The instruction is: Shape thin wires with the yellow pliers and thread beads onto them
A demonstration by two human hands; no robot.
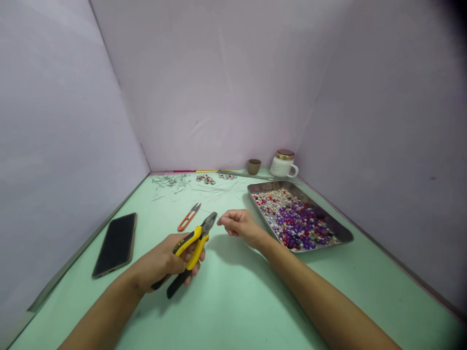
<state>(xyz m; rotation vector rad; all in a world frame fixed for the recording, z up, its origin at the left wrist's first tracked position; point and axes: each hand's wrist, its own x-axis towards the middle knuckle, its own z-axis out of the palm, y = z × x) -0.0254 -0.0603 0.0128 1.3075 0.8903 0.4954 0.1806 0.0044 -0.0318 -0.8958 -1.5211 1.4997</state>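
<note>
My left hand (164,262) is wrapped round yellow-and-black pliers (197,248), whose metal jaws point up and to the right. Just right of the jaws is my right hand (239,226), its thumb and forefinger pinched together; whatever they hold is too small to make out. Orange thread snips (187,219) lie on the green table behind the pliers. To the right of my right hand, a metal tray (345,234) holds purple, red, white and cream beads (301,221).
A phone (116,244) lies at the left. Toward the back are thin wire pieces (170,181), beaded loops (206,180), a small brown cup (254,166) and a lidded white mug (281,166). Pale walls enclose the table's back and sides.
</note>
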